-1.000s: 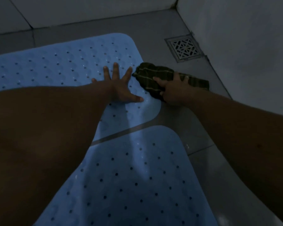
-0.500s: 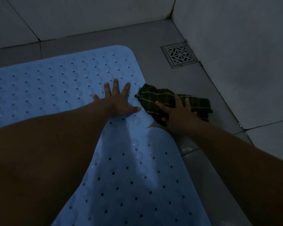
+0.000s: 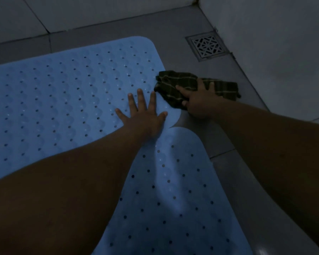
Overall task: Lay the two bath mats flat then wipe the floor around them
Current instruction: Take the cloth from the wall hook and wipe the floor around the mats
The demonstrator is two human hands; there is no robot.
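Right hand (image 3: pixel 197 103) pressed the dark cloth (image 3: pixel 195 85) on the floor (image 3: pixel 175 30), left hand (image 3: pixel 144 115) spread flat on the far mat (image 3: pixel 63 96); both mats looked flat, wiping unfinished.

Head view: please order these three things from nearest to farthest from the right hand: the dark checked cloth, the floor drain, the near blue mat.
1. Dark checked cloth: directly under the right hand, whose fingers press on it.
2. Near blue mat: its rounded corner lies just left of and below the hand, apart from it.
3. Floor drain: farthest, up in the corner by the wall.
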